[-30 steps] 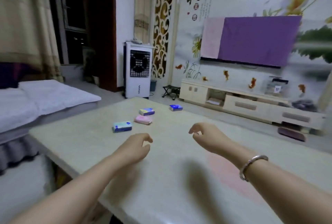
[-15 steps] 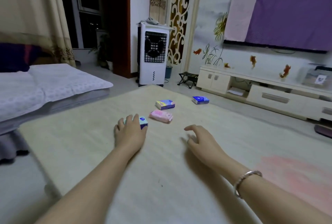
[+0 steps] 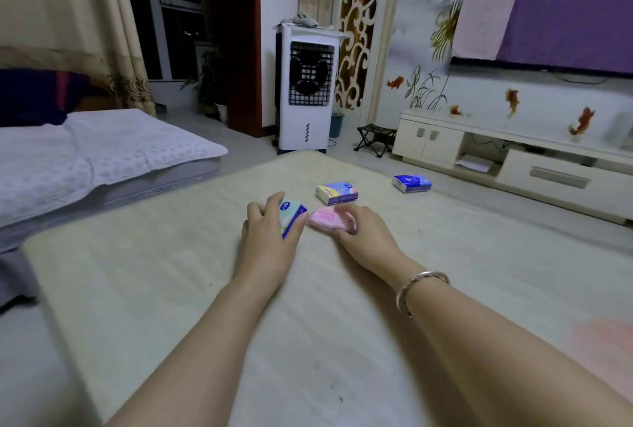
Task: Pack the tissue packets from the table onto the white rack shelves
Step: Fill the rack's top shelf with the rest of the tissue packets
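Now the left hand (image 3: 265,231) curls round a small green and blue tissue packet (image 3: 291,217), tipped up on its edge on the big pale beige table (image 3: 171,272). Just beside it, at three o'clock, the right hand (image 3: 363,231) pinches a soft pink tissue packet (image 3: 325,217) lying flat. A silver bangle (image 3: 416,288) sits on that wrist. At twelve o'clock from the pink one lies a white, blue and pink tissue packet (image 3: 337,192), untouched. Farther off at two o'clock, near the table edge, lies a dark blue and white tissue packet (image 3: 411,183). Past the table stands a tall white fan cooler (image 3: 308,91).
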{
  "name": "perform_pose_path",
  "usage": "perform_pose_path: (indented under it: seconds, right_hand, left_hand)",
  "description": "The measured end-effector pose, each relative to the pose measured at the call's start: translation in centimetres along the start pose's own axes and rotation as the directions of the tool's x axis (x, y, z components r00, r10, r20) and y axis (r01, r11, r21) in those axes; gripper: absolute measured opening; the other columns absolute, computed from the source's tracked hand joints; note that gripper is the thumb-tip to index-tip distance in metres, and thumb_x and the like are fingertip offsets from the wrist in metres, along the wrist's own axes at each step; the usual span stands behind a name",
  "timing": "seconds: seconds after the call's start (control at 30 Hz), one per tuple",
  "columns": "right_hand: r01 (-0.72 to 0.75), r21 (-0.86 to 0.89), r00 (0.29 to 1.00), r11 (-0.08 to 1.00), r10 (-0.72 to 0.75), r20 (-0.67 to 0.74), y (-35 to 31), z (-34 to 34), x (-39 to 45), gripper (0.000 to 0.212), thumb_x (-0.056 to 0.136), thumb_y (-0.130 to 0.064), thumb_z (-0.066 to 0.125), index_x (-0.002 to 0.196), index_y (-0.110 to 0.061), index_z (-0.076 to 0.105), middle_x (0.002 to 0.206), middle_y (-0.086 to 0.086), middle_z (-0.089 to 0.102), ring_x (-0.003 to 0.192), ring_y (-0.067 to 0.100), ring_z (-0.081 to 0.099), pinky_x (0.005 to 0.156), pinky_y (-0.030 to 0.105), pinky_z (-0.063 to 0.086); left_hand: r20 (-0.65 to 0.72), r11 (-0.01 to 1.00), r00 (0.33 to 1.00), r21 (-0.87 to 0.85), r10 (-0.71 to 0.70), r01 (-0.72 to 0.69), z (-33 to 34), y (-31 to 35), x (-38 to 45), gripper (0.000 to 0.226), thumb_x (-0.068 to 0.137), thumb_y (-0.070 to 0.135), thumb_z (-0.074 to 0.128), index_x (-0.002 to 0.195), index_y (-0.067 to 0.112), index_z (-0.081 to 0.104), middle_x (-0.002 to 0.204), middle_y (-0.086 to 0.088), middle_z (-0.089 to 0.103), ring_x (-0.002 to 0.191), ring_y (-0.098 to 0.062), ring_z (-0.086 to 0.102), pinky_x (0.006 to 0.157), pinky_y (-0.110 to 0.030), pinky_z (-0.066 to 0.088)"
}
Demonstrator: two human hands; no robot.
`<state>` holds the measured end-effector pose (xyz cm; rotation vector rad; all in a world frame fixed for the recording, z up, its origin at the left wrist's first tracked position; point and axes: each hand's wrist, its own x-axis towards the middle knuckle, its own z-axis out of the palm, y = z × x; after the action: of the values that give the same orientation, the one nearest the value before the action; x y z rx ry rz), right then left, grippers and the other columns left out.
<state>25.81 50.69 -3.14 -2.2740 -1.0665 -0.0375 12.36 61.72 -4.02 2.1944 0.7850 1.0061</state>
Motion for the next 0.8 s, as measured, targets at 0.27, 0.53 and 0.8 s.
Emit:
perform_pose_path:
  seconds: [0.27, 0.53, 0.8]
  right_hand:
    - [-0.073, 0.126, 0.974, 0.989, 0.098, -0.204, -0.1, -14.4, -11.3, 0.039, 0.085, -0.021, 0.061, 0.124, -0.02, 0.052, 0.113, -0.004, 0.057, 0.092, 0.011, 0.052, 0.063, 0.018, 0.038]
    - [-0.149, -0.04, 0.919, 0.988, 0.123, -0.375, -3.4, -32.6, -24.7, 0.044, 0.079, 0.0, 0.056, 0.117, -0.023, 0.052, 0.115, 0.002, 0.055, 0.088, 0.015, 0.055, 0.061, 0.023, 0.049]
    - [-0.208, -0.159, 0.86, 0.965, 0.103, -0.5, -7.7, -46.4, -40.3, 0.047, 0.075, 0.009, 0.051, 0.108, -0.024, 0.051, 0.087, -0.01, 0.053, 0.079, 0.016, 0.06, 0.049, 0.019, 0.05]
  left_hand:
    - [0.105, 0.983, 0.979, 0.032, 0.175, -0.179, -1.2, 4.1, -3.3, 0.042, 0.095, 0.043, 0.046, 0.136, 0.04, 0.039, 0.112, 0.003, 0.037, 0.101, -0.02, 0.049, 0.076, -0.032, 0.044]
    - [0.171, 0.844, 0.908, -0.465, 0.383, -0.268, -1.0, 23.2, -12.3, 0.022, 0.094, 0.036, 0.052, 0.11, 0.024, 0.042, 0.107, -0.002, 0.043, 0.086, 0.0, 0.047, 0.073, -0.022, 0.042]
    - [0.279, 0.558, 0.7, -0.805, 0.657, -0.203, -4.9, 43.9, -24.0, 0.006, 0.095, 0.026, 0.052, 0.101, 0.026, 0.052, 0.097, -0.009, 0.055, 0.077, -0.014, 0.051, 0.061, -0.024, 0.044]
